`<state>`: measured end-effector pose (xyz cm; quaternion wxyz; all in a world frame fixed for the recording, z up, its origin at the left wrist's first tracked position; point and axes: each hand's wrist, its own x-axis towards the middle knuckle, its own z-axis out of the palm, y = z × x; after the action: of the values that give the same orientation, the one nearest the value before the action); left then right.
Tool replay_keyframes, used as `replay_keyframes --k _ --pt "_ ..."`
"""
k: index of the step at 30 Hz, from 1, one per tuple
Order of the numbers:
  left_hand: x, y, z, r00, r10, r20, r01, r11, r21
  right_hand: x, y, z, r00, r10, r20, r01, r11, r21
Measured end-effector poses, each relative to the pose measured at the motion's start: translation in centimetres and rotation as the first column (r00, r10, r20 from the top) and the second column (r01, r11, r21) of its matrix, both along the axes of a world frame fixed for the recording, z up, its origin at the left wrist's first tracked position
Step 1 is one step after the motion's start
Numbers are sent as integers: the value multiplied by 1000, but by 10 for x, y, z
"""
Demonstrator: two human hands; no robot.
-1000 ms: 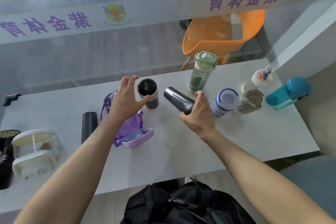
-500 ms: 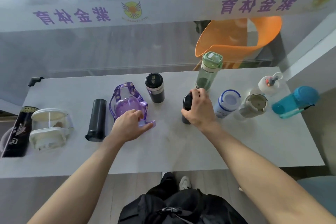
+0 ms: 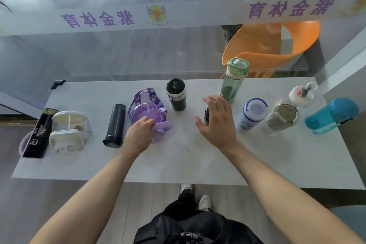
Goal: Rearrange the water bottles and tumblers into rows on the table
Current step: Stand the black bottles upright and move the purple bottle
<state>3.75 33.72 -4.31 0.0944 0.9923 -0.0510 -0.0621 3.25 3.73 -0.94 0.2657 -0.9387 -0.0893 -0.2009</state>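
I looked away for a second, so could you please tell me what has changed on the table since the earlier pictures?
The right hand stood the dark tumbler upright and has opened, letting it go. The left hand moved from the black-lidded tumbler down to grip the purple bottle at its lid. The other bottles stayed put.

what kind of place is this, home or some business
Probably a sports business or gym lobby rather than a home: a glass partition carries a frosted band with purple Chinese lettering and a winged logo, an orange plastic chair sits behind it, and the grey table holds assorted bottles.
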Motion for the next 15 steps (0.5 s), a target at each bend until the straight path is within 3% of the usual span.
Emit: replay_keyframes --k 2,7,11,13,15 --pt "0 7 5 999 25 22 -25 1000 6 -5 18 0 997 74 -8 -74 996 52" --pt "1 25 35 997 48 68 -45 998 -36 -16 67 -17 902 265 -340 -252 964 82" --pt "21 44 49 995 84 54 -84 996 -3 -18 97 -24 860 347 -374 -352 934 59" --pt "36 65 44 990 141 -19 -142 986 -82 -15 112 -25 841 372 -394 -383 922 54" --pt "50 82 40 949 280 -143 -313 893 -324 -6 129 -28 833 346 -431 -366 930 39"
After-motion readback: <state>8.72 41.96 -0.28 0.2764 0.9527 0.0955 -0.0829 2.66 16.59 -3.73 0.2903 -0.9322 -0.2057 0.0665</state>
